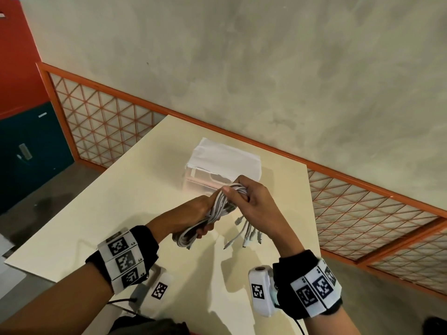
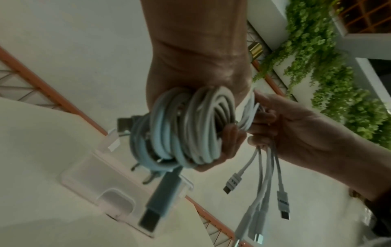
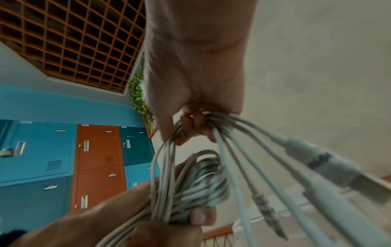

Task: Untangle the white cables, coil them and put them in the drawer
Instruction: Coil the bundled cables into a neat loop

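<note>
A bundle of white cables (image 1: 217,209) hangs in the air over the cream table (image 1: 116,204), held by both hands. My left hand (image 1: 202,222) grips the looped lower end of the coil (image 2: 190,130). My right hand (image 1: 244,197) is curled round the upper end, where the strands gather (image 3: 203,117). Several loose plug ends (image 1: 249,235) dangle below the right hand, also seen in the left wrist view as plug ends (image 2: 264,192). The small white translucent drawer unit (image 1: 222,163) stands just behind the hands; I cannot tell whether its drawer is open.
The table's far edge meets an orange-framed lattice rail (image 1: 362,201) below a grey wall. Blue and orange lockers (image 3: 63,158) stand to the left. Hanging green plants (image 2: 328,75) show in the left wrist view.
</note>
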